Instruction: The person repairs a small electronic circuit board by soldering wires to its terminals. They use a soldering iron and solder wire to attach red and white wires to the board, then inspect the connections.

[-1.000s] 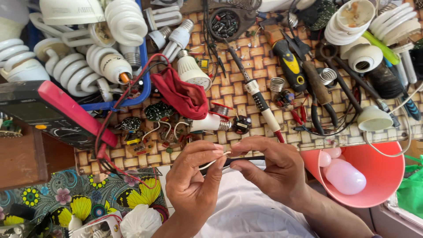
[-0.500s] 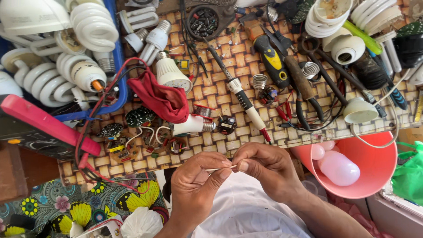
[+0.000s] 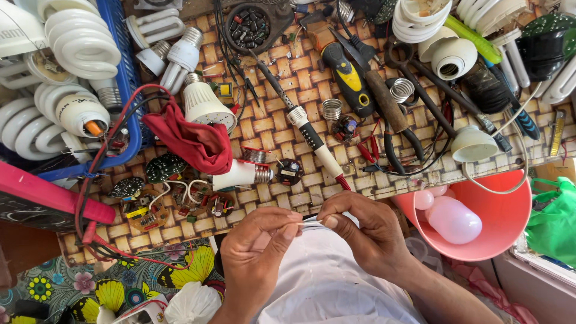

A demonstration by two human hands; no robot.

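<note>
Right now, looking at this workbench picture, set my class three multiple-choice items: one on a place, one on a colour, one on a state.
1. Where does the pink bucket sit?
A. left of the mat
B. right of the hands
C. on the blue tray

2. What colour is the cloth on the woven mat?
A. red
B. white
C. yellow

3. How are the left hand and right hand placed?
A. flat on the mat
B. fingertips pinching a thin wire
C. gripping the soldering iron

Answers: B, it stands beside the right hand; A, plainly red; B, fingertips meet on it.
</note>
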